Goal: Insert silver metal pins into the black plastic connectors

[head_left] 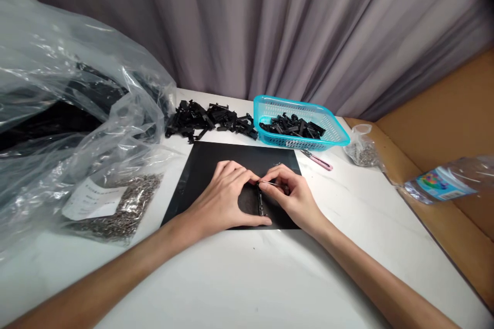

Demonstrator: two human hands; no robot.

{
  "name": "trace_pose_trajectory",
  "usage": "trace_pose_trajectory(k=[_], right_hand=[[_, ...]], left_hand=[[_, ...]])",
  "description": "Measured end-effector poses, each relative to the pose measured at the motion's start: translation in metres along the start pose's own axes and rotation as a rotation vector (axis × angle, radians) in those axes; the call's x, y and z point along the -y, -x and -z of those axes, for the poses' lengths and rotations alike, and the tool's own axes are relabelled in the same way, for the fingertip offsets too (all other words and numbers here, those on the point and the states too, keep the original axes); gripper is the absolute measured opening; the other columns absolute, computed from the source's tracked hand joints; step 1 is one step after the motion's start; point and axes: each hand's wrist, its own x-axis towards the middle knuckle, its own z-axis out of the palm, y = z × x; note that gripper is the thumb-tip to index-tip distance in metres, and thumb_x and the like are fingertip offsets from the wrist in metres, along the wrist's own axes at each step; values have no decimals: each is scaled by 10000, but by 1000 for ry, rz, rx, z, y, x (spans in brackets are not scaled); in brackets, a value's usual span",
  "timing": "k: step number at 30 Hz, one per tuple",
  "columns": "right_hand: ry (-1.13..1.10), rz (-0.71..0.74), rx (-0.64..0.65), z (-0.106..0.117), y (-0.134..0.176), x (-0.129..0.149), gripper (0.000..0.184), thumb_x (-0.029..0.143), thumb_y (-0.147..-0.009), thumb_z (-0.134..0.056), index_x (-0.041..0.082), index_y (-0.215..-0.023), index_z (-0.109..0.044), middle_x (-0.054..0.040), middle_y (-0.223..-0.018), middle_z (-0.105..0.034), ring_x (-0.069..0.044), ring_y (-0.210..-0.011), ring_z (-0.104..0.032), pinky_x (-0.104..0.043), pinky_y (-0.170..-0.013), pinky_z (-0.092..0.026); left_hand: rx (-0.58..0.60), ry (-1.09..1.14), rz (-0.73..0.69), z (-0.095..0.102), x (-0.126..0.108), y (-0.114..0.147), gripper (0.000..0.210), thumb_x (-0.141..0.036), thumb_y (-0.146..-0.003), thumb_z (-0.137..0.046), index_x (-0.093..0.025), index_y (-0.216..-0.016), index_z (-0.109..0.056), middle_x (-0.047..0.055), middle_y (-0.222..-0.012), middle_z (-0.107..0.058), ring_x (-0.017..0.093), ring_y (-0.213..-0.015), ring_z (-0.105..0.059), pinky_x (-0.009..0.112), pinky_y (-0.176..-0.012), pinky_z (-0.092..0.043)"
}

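Observation:
My left hand (pixel 219 198) braces a slim black plastic part (pixel 261 205) on the black mat (pixel 200 164), its fingers at the far end and its thumb by the near end. The part lies lengthwise away from me. My right hand (pixel 287 193) is closed in a pinch at the far end of that part. Between its fingertips runs a thin metal pin (pixel 273 183), which points toward the black part. Whether the pin's tip enters the part is hidden by the fingers.
Behind the mat lie a heap of black plastic parts (pixel 212 118) and a blue basket (pixel 339 136) with more of them. A pink-handled cutter (pixel 318 160) sits at right. Bags of small metal pieces (pixel 135 205), (pixel 363 154) flank the mat. A plastic bottle (pixel 443 185) lies by cardboard (pixel 455 103).

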Motion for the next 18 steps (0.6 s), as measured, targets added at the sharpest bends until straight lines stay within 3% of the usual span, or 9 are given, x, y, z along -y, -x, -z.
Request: trace_pose_trajectory(k=[10, 18], right_hand=[[218, 155, -43, -11, 8, -6, 41, 207, -986, -572, 223, -948, -571, -21, -943, -554, -152, -733, -477, -302, -659, -405], [204, 188, -79, -12, 6, -2, 100, 139, -941, -596, 218, -885, -573, -6, -899, -545, -140, -698, -445, -285, -623, -387]], left_hand=[[19, 13, 10, 1, -3, 0, 682, -681, -635, -851, -187, -1060, -648, 78, -1047, -617, 309, -1067, -511, 466, -955, -423], [27, 6, -5, 2, -3, -1, 668, -668, -645, -852, -197, -1070, -644, 70, -1063, -639, 303, -1066, -518, 467, -960, -416]])
